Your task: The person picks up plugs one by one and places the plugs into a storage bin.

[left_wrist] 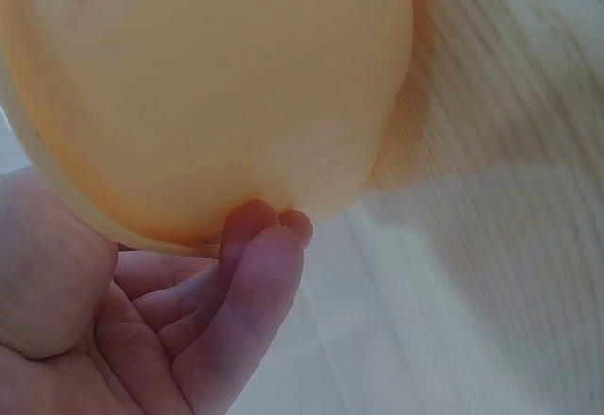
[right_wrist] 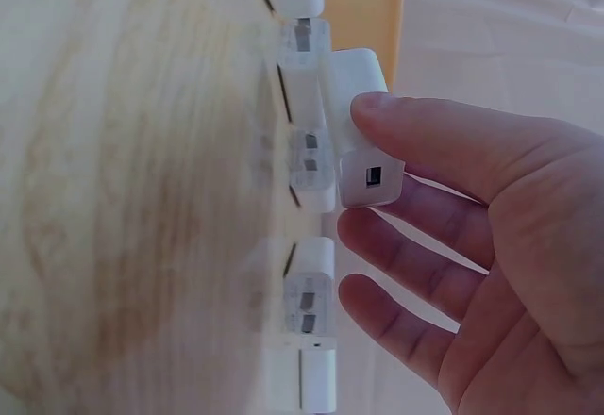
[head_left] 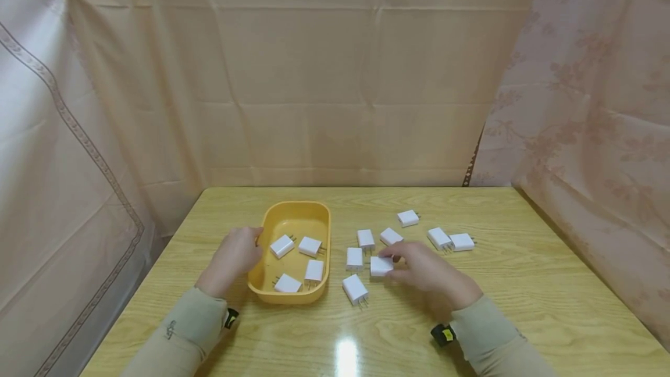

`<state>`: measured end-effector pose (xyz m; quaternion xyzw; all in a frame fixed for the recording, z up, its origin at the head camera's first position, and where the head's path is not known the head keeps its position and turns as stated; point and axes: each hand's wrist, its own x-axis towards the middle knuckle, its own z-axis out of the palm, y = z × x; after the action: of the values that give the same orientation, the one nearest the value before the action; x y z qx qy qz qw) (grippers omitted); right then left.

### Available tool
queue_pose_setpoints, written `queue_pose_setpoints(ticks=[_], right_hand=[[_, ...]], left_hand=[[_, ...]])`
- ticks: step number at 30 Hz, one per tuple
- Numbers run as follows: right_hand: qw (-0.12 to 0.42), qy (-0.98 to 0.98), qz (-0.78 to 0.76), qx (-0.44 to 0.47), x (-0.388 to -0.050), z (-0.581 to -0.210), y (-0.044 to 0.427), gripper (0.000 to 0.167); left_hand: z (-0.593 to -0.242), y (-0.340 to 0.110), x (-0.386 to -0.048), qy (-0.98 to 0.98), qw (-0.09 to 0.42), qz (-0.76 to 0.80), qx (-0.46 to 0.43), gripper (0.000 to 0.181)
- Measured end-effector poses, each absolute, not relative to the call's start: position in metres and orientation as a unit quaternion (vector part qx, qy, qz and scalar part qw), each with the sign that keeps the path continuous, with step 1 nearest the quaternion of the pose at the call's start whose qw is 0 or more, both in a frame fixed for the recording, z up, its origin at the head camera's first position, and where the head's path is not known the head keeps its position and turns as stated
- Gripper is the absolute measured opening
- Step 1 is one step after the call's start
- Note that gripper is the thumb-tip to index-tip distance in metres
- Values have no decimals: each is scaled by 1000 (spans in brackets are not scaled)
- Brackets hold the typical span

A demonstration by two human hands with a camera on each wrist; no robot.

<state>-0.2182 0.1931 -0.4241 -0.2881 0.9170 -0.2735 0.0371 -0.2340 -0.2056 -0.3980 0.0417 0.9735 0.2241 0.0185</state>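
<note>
My left hand (head_left: 238, 255) grips the left rim of a yellow plastic tub (head_left: 295, 207), fingers curled over its edge; in the left wrist view the fingertips of that hand (left_wrist: 208, 311) press against the tub wall (left_wrist: 245, 85). Inside the tub lie several white plug adapters (head_left: 282, 246). To the tub's right, my right hand (head_left: 426, 269) pinches one white adapter (head_left: 381, 266) between thumb and fingers. The right wrist view shows this adapter (right_wrist: 354, 104), with a square port on its end, held by the hand (right_wrist: 472, 217) beside other adapters.
More white adapters lie on the wooden table (head_left: 398, 330) around my right hand, including one (head_left: 355, 289) in front, one (head_left: 407, 218) farther back and a touching pair (head_left: 463, 242) at the right. Beige cloth (head_left: 340, 74) hangs behind the table, with patterned cloth at both sides.
</note>
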Motion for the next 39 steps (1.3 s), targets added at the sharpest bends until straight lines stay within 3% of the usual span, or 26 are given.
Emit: queue_pose_setpoints(ticks=[39], right_hand=[[-14,910,-268,-316,-225,-403,181,35]], left_hand=[[-396,-206,-234,974,22,219,45,47]])
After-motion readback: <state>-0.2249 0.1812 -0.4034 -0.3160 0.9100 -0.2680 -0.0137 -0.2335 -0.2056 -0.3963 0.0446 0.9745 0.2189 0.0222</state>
